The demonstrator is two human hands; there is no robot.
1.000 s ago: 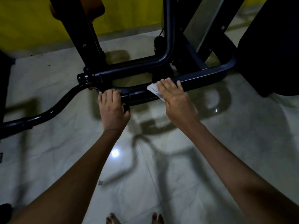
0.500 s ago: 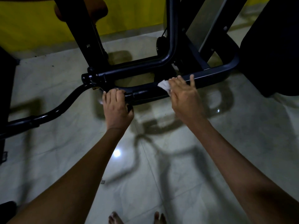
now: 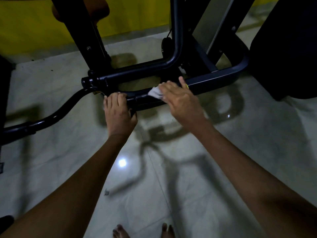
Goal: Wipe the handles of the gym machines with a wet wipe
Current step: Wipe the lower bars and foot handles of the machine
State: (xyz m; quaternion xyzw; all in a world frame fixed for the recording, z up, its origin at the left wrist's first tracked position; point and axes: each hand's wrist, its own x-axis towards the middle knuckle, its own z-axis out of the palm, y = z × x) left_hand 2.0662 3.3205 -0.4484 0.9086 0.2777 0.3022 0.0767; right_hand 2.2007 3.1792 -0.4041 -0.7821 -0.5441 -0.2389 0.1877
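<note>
- One white wet wipe point(image 3: 155, 92) lies on the black handle bar point(image 3: 145, 99), which runs left to right at mid-scene above the floor; the wipe's left part shows, the rest is hidden under the right hand.
- Right hand point(image 3: 181, 100): grip loosely curved over the bar, fingers laid across the wipe and pressing it to the bar; whether the thumb closes beneath cannot be told.
- Left hand point(image 3: 119, 111): grip closed, fingers curled over the bar just left of the wipe, thumb under it.
- Curved black bar point(image 3: 56, 114) continues from the handle toward the near left.
- Dark machine frame point(image 3: 176, 54) rises beyond the handle.
- Glossy pale tiled floor point(image 3: 257, 143) carries shadows and a light reflection; yellow wall point(image 3: 34, 23) at far.
- Bare toes point(image 3: 120, 231) at the near edge.
</note>
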